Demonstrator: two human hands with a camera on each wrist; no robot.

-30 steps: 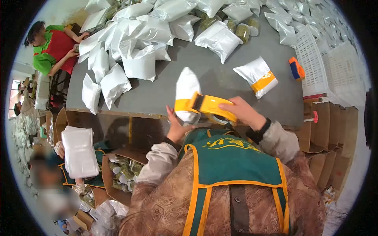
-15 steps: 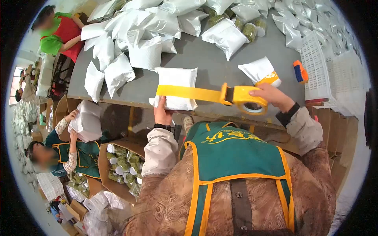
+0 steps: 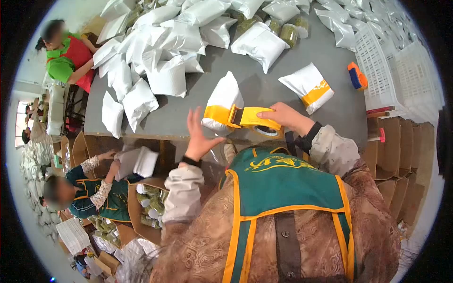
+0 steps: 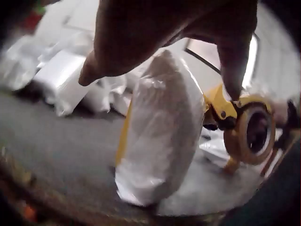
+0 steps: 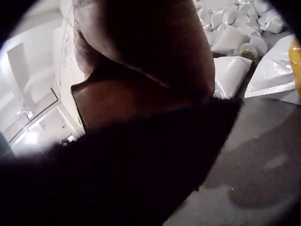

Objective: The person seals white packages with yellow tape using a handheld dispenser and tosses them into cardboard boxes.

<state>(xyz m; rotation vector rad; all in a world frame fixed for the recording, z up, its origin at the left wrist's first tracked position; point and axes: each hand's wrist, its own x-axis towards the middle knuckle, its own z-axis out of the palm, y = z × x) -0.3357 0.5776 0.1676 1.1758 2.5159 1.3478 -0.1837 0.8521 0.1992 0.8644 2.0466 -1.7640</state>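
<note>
A white plastic mailer bag (image 3: 226, 94) stands at the near edge of the table, with a band of yellow tape (image 3: 217, 114) across its lower part. My right hand (image 3: 290, 118) grips a yellow tape dispenser (image 3: 255, 114), whose front end meets the bag's right side. On the bag's left, my left hand (image 3: 199, 141) is spread, fingers up and thumb out, holding nothing. In the left wrist view its fingers overlap the top of the bag (image 4: 160, 127), and the tape roll (image 4: 233, 141) shows to the right. The right wrist view shows mostly dark cuff and hand.
Another taped white bag (image 3: 309, 89) lies to the right, near an orange and blue tape dispenser (image 3: 357, 76) and white plastic baskets (image 3: 377, 70). Many white bags (image 3: 167, 78) are heaped at back left, beside jars (image 3: 289, 35). Two people work at the left, near a carton of jars (image 3: 134, 207).
The bag has turned and stands more upright. My right hand has brought the dispenser left against it, so the long stretched tape is now wrapped close. My left hand has let go of the bag.
</note>
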